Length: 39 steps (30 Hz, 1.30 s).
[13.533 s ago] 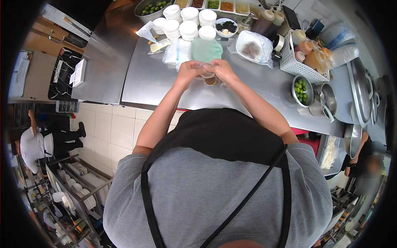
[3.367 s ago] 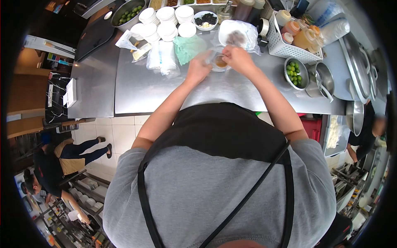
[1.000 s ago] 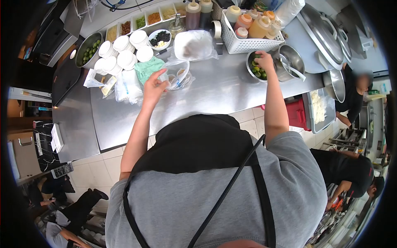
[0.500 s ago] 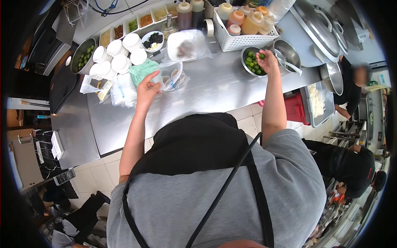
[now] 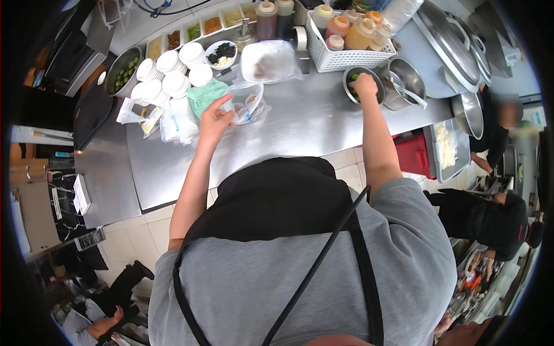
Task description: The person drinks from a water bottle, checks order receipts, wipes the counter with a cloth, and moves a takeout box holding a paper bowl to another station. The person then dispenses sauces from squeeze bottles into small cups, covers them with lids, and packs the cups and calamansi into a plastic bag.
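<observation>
My right hand (image 5: 365,86) is down in a metal bowl of small green limes (image 5: 354,76), its fingers curled over them. The hand covers most of the fruit, and what its fingertips grip is hidden. My left hand (image 5: 214,121) hovers over the steel counter, index finger stretched out and thumb apart, with nothing visible in it. Just beyond that hand lie a green cloth (image 5: 206,96) and a clear plastic bag with small cups (image 5: 249,105).
Stacked white lids (image 5: 172,83), a bowl of dark food (image 5: 221,55) and a bagged white container (image 5: 267,61) line the steel counter (image 5: 300,124). A white basket of sauce bottles (image 5: 348,57) stands behind the limes. Beside them is a metal pot (image 5: 404,84). Other people work at right.
My right hand has lowered into the lime bowl; before, it held a green lime above it. My left hand stays near the cloth, index finger now more extended. The view has shifted slightly.
</observation>
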Available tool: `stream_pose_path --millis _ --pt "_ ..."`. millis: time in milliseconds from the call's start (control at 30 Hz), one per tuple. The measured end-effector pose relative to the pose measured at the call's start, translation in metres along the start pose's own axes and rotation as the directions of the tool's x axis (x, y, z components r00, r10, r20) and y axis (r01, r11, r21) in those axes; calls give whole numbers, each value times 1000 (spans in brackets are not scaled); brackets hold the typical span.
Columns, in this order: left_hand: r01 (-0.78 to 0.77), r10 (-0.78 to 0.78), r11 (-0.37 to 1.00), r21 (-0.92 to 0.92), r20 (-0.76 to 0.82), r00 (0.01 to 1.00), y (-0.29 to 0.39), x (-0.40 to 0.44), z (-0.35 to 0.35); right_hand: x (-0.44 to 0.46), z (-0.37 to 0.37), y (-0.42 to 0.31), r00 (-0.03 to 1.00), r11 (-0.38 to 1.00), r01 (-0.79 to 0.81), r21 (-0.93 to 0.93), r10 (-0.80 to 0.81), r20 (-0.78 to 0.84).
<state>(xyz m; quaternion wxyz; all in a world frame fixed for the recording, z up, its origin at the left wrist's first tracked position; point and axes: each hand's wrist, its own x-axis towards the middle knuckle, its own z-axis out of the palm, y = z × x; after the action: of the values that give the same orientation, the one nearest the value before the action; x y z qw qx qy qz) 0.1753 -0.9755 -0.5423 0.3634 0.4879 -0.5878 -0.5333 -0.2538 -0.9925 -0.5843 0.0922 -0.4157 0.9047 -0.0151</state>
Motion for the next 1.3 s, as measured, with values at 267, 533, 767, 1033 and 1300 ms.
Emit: stream_pose_path --millis 267,533,767,1033,1300 --pt "-60 60 998 0 -38 998 5 3 1 -24 -70 -35 913 617 272 739 -408 5" --pt "-68 69 998 13 -53 996 3 0 7 -159 -35 -197 180 66 877 476 -964 -198" --pt "-171 185 967 189 -59 981 -9 -14 14 -183 -21 -213 205 267 958 104 -893 400" --pt "-75 68 992 -105 -62 996 14 -17 11 -158 -34 -182 243 283 894 347 -958 155" --pt "74 -79 965 -252 -10 997 15 -17 0 -31 -73 -18 968 969 244 -47 -246 -49"
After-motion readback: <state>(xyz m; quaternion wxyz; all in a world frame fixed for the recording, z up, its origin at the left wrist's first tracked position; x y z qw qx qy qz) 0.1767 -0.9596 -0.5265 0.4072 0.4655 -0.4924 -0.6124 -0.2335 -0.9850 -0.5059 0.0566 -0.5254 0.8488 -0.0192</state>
